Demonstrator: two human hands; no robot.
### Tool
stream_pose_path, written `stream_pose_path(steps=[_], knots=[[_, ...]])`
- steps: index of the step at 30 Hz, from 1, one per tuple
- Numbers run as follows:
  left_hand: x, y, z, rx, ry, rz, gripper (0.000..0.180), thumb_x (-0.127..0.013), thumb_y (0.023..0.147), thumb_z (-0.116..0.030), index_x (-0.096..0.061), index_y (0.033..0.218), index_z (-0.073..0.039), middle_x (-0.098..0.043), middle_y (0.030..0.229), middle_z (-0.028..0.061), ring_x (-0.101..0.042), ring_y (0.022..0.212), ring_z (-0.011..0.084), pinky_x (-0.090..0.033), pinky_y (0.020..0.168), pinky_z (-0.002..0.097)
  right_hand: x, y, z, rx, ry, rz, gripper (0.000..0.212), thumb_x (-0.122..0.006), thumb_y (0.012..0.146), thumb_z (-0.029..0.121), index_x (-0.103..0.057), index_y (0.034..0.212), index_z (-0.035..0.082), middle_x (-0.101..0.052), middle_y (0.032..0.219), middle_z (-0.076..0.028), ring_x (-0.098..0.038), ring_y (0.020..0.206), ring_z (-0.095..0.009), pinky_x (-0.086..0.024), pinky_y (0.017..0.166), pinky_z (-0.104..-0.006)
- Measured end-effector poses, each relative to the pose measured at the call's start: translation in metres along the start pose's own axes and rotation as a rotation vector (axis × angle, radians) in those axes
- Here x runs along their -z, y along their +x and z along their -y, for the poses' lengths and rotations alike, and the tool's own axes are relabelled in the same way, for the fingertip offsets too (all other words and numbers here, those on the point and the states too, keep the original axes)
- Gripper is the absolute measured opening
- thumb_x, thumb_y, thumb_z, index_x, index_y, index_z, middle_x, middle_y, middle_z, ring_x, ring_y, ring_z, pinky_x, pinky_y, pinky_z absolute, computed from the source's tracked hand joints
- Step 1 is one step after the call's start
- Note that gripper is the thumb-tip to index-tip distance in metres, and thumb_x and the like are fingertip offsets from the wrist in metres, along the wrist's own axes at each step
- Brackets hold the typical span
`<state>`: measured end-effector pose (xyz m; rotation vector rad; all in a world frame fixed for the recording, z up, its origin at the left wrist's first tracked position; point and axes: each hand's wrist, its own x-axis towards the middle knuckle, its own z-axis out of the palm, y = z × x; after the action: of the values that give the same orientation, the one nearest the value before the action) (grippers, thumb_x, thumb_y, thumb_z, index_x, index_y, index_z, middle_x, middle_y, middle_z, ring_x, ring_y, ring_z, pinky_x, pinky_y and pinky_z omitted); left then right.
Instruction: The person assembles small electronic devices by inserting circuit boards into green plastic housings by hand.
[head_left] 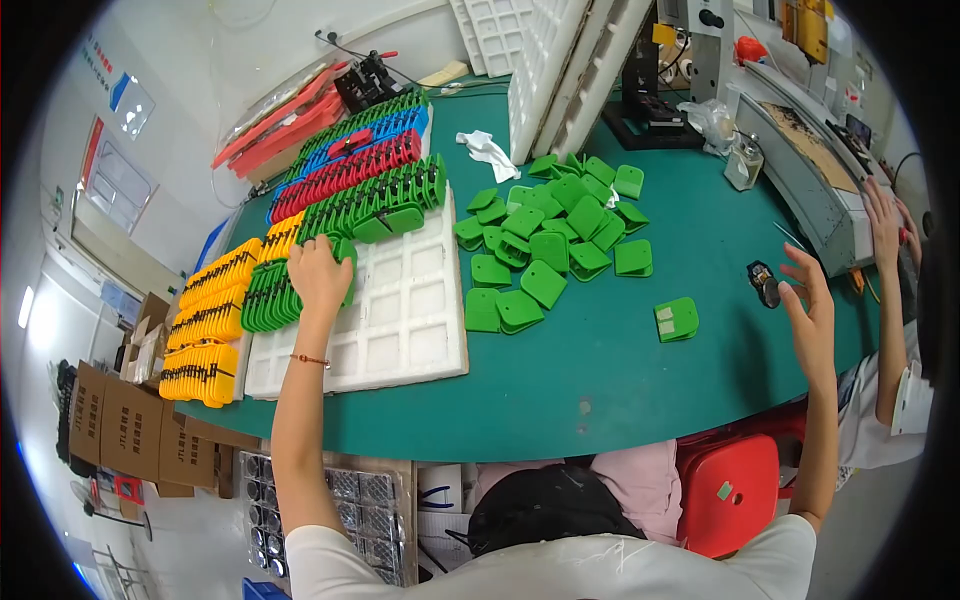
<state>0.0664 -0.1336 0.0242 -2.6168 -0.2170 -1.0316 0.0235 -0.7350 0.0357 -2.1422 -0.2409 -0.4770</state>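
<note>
My left hand (322, 278) is closed on a green plastic piece (344, 252) at the end of a standing row of green pieces (268, 298). That row stands on a white gridded foam tray (405, 345). Out at the right, my right hand (812, 318) hangs over the green table with its fingers apart and nothing in it. Nearest to it lies a small dark object (764, 285), which I cannot make out. A loose heap of green folded pieces (550, 250) covers the middle of the table, and one green piece with pale patches (677, 319) lies apart from it.
Rows of yellow pieces (202, 372), red pieces (310, 190) and blue pieces (405, 122) stand at the left. White foam trays (548, 75) lean at the back. Beside a grey machine (815, 165), another person's hand (883, 225) rests. A red stool (735, 490) stands below the table edge.
</note>
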Motion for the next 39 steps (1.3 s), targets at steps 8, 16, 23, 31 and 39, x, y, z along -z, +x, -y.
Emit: stream_pose_path(steps=[8,16,23,31,39], knots=[[-0.001,-0.002,-0.008,0.09,-0.062,0.015,0.052,-0.073,0.062,-0.025,-0.052,0.104,-0.004,-0.051,0.101,0.0149,-0.048,0.094,0.0334,-0.042,0.078,0.0429,0.011,-0.005,-0.032,0.036,-0.366,-0.002,0.06,-0.061,0.079,0.012,-0.036,0.133,0.001,-0.042,0.133,-0.015,-0.043,0.12,-0.029,-0.036,0.098,-0.0369],[0.049,-0.007,-0.06,-0.195,-0.321,-0.127,0.047,-0.065,0.072,-0.012,-0.049,0.115,-0.001,-0.047,0.119,0.0133,-0.041,0.11,0.0328,-0.032,0.094,0.042,-0.026,-0.006,-0.075,-0.175,-0.464,0.158,0.103,-0.075,0.07,0.032,-0.009,0.143,0.001,-0.031,0.136,-0.026,-0.032,0.125,-0.041,-0.028,0.104,-0.0427],[0.105,-0.024,-0.143,-0.428,-0.739,-0.08,0.037,-0.065,0.072,-0.006,-0.054,0.107,-0.003,-0.052,0.112,0.0151,-0.047,0.105,0.0342,-0.036,0.092,0.0424,-0.037,0.024,-0.115,-0.03,-0.728,-0.043,0.074,-0.066,0.079,0.023,-0.027,0.139,0.002,-0.048,0.111,-0.02,-0.046,0.098,-0.036,-0.038,0.086,-0.0439],[0.099,-0.068,-0.202,0.2,-2.178,1.144,0.045,-0.032,0.099,-0.037,-0.044,0.119,0.001,-0.058,0.104,0.0168,-0.062,0.086,0.0238,-0.051,0.073,0.0303,-0.109,0.031,0.047,0.484,-0.098,0.266,0.079,-0.072,0.074,0.017,-0.028,0.138,0.002,-0.055,0.107,-0.018,-0.05,0.099,-0.034,-0.041,0.088,-0.04],[0.088,-0.075,-0.21,0.549,-2.257,1.08,0.053,-0.025,0.098,-0.045,-0.042,0.122,-0.001,-0.054,0.113,0.0143,-0.061,0.092,0.022,-0.053,0.068,0.0333,-0.166,0.006,0.084,0.671,0.029,0.649,0.082,-0.073,0.073,0.027,-0.03,0.138,0.001,-0.052,0.114,-0.016,-0.049,0.1,-0.033,-0.04,0.088,-0.042]])
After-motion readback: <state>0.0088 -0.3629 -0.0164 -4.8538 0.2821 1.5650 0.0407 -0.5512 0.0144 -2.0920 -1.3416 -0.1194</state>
